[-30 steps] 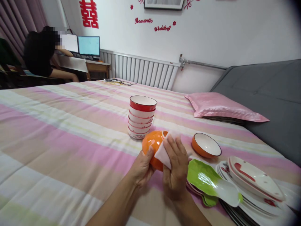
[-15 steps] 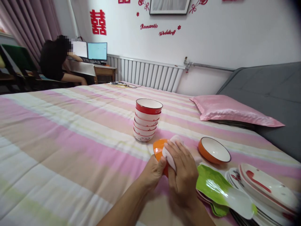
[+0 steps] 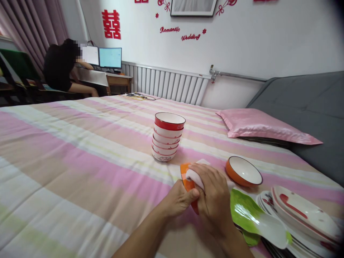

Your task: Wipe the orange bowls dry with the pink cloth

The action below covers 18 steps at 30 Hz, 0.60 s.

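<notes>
An orange bowl [image 3: 185, 171] is tilted between my two hands, partly hidden by them. My left hand [image 3: 177, 199] grips its near left side, thumb lying on the orange surface. With my right hand [image 3: 213, 186] I press a folded white cloth [image 3: 194, 177] against the bowl; the fingers are wrapped over the cloth. Just beyond my hands, a stack of red-and-white bowls [image 3: 166, 139] stands upright on the bed. To the right sits another orange bowl [image 3: 244, 172] with a white inside, facing up.
A green-and-white leaf-shaped dish [image 3: 249, 211] and stacked white plates [image 3: 303, 211] lie at the lower right of the striped bedspread [image 3: 94, 161]. Behind them are a pink pillow [image 3: 263, 123] and grey headboard [image 3: 303, 93]. A person [image 3: 59, 68] sits at a desk, far left.
My hands have shifted slightly right and down with the orange bowl, which is turned more on edge. The right hand and cloth have moved over its surface.
</notes>
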### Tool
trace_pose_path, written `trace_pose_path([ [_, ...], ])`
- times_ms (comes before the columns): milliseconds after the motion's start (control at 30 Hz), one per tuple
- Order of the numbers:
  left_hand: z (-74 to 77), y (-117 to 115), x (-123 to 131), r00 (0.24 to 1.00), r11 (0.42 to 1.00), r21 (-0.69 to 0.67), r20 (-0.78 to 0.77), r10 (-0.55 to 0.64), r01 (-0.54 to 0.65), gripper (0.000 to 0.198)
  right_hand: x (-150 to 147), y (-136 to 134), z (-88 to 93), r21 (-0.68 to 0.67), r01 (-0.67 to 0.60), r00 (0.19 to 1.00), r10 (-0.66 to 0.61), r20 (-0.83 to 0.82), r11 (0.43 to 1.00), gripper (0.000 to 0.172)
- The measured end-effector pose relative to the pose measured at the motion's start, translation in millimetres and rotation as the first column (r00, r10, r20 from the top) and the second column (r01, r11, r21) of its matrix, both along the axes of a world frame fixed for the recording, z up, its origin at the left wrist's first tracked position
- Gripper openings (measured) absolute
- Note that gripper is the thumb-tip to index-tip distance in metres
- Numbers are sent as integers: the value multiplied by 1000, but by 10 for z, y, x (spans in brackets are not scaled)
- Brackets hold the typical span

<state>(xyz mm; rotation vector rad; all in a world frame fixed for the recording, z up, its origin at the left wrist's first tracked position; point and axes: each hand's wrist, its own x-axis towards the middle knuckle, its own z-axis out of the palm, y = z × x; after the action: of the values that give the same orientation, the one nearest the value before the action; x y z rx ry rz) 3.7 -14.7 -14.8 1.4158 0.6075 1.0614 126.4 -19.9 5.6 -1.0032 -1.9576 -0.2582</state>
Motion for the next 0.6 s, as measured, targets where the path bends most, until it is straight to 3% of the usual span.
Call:
trace_pose_path([
  [267,-72,-3,15,989,987,67,-32,-145,147,66,73,-24,29,-150,-34,994,18,-110,988,29],
  [433,-91,3,35,992,993,45,-75,-106,110,65,90,-8,22,-275,-54,991,18,-132,960,29],
  [600,-83,13,1,994,997,-62,-96,-60,54,68,82,15,-23,-405,-59,980,-25,-198,913,36],
])
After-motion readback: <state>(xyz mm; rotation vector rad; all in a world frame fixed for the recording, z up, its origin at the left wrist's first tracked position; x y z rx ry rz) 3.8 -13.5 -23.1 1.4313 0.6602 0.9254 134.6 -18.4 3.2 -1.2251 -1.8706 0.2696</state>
